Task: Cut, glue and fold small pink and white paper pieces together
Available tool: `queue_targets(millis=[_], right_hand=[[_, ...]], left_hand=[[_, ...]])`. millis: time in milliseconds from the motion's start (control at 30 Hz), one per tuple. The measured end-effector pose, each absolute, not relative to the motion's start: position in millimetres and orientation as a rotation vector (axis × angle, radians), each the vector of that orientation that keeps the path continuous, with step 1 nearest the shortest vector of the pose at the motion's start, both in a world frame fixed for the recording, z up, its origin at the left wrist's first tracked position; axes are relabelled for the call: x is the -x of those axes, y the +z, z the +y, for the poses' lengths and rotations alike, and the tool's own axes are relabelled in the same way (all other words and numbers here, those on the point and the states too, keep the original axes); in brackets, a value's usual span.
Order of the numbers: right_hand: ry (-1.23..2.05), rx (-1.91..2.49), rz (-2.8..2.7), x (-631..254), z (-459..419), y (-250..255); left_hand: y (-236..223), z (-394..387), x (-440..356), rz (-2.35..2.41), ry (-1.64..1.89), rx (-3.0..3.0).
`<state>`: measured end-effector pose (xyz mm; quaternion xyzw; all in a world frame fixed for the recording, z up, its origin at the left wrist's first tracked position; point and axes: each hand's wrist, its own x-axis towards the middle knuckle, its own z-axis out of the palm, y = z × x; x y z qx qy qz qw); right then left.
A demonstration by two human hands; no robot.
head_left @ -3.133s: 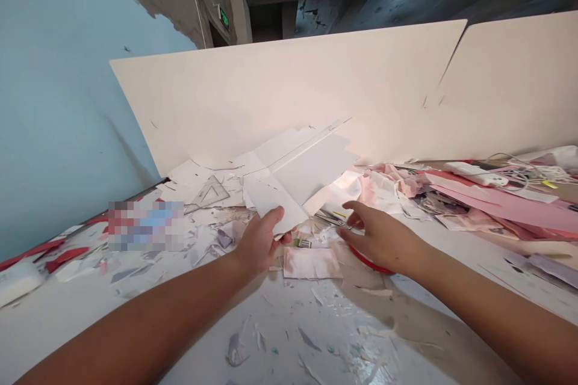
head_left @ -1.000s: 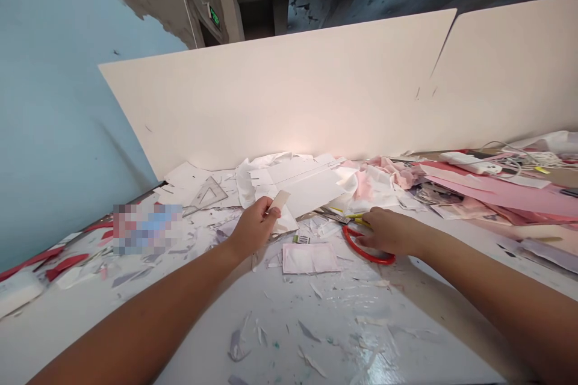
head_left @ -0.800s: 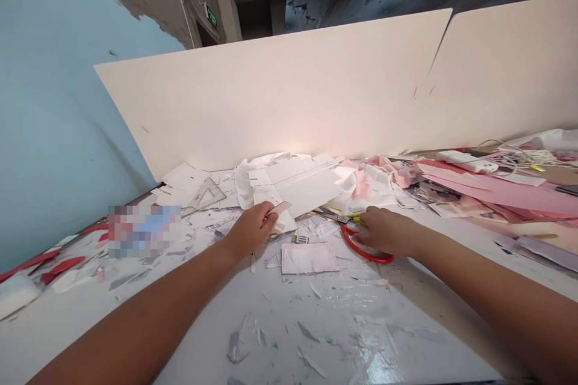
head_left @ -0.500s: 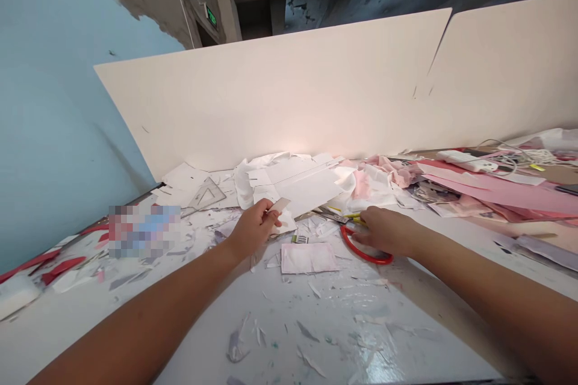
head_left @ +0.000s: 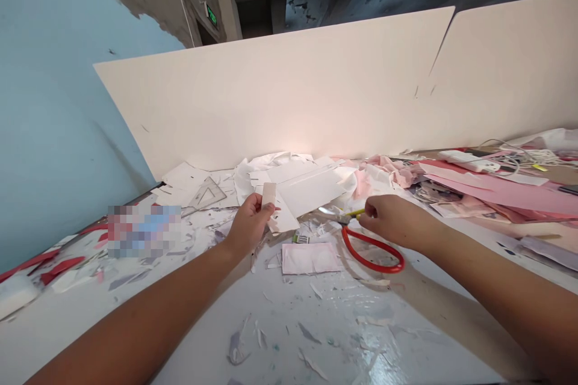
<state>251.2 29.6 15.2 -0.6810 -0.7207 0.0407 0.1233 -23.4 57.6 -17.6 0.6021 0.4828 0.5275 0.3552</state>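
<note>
My left hand (head_left: 250,219) pinches a small pale strip of card (head_left: 269,194) upright between thumb and fingers. Behind it lie white card sheets (head_left: 311,189). My right hand (head_left: 391,216) is closed around a thin yellow stick (head_left: 355,213), much of it hidden by the fingers. Just below that hand are scissors (head_left: 372,254) with red handles, their blades blurred and pointing left. Whether the fingers also touch the scissors, I cannot tell. A pale pink rectangular piece (head_left: 311,258) lies flat between my hands, with a small green-and-white label (head_left: 301,238) just behind it.
Paper scraps (head_left: 239,340) litter the white table (head_left: 194,337). A clear set square (head_left: 208,194) lies at back left. Pink sheets (head_left: 497,195) and a white power strip (head_left: 469,161) are at right. A tall white panel (head_left: 280,102) closes off the back.
The strip in my left hand has turned from slanting to upright. My right hand has shifted slightly right and up, and the red scissor handle shows more fully, nearer to me.
</note>
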Motion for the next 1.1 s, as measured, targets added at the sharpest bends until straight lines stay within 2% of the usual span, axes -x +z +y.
queue_targets(millis=[100,300,533,767,1000,1100], right_hand=[[0.149,2.014,-2.055,-255,25,22],[0.557,1.946,-2.151,-263,18,35],[0.656,1.970,-2.087,-269,14,54],[0.789,1.758,-2.015,-272,13,55],[1.446,1.436,-1.496,-256,22,33],[1.663,1.054,-1.351,-233,11,20]], left_hand=[[-16,55,21,1.218,1.375,-1.546],[-19,54,21,1.218,1.255,-1.484],[-18,53,19,1.207,1.218,-1.411],[-17,51,16,1.134,1.225,-1.499],[-12,45,14,1.179,1.120,-1.500],[-9,36,8,1.202,1.119,-1.510]])
